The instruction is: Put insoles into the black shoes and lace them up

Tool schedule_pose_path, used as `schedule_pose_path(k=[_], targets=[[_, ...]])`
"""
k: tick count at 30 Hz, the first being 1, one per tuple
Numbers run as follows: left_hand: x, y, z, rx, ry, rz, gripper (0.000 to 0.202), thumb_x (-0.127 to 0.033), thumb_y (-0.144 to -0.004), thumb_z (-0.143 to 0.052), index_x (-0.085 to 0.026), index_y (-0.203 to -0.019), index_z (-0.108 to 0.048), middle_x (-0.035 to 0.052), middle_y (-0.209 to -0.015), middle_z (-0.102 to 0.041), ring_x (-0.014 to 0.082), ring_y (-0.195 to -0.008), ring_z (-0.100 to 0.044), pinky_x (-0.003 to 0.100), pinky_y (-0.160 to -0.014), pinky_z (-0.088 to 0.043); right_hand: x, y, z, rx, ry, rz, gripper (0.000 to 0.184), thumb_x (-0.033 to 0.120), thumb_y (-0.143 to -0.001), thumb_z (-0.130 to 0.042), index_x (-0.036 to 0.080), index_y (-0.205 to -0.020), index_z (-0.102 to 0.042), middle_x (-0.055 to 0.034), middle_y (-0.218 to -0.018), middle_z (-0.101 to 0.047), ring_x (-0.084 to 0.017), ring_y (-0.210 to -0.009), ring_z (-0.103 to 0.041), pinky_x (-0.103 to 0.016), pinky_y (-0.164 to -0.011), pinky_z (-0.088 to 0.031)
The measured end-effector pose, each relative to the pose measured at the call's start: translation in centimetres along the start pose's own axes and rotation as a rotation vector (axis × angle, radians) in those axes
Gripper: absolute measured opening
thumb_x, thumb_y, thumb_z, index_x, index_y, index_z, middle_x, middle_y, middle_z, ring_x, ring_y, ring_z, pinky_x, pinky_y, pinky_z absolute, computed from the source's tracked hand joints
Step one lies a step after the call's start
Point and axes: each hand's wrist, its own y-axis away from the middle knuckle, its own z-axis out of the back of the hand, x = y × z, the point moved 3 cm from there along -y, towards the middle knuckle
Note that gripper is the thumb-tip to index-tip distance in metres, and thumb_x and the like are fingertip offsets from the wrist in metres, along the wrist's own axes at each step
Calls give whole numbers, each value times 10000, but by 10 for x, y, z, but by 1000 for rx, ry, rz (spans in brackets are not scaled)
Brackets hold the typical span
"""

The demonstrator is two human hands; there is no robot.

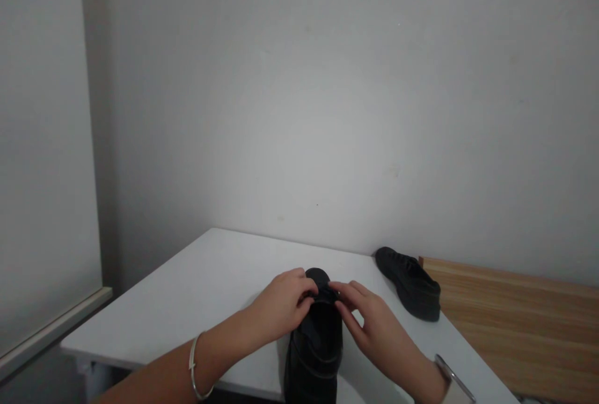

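A black lace-up shoe (312,354) stands near the front edge of the white table, its toe towards the wall and its heel towards me. My left hand (292,298) comes in from the left, thumb and fingers closed in a pinch at the lacing above the shoe's opening. From the right, my right hand (362,313) pinches at the same lacing with thumb and fingertips. The black lace between the fingers barely stands out against the black shoe. A second black shoe (412,285) rests at the table's right edge, close to the wall.
The white table (187,292) reaches back to a pale wall (327,111). Beside its right edge is a wood-grain panel (515,323). A white panel (42,142) with a ledge stands at the left.
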Motion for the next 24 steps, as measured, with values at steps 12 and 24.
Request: schedule_pose_path(k=[12, 24], targets=[[-13, -16, 11, 2, 32, -3, 137, -86, -779, -509, -188, -782, -600, 50, -879, -595, 210, -842, -573, 310, -739, -433, 15, -17, 5, -159, 156, 4, 177, 110, -892, -471, 198, -819, -605, -56, -849, -617, -195, -752, -606, -296, -659, -453], [4, -40, -16, -39, 1034, 125, 302, -429, -805, -628, -190, -919, -483, -59, -512, -563, 66, -370, -395, 170, -391, -260, -6, -31, -1, -371, -606, -115, 199, 393, -908, -539, 199, -886, -576, 13, -659, -577, -139, -584, -558, -250, -547, -450]])
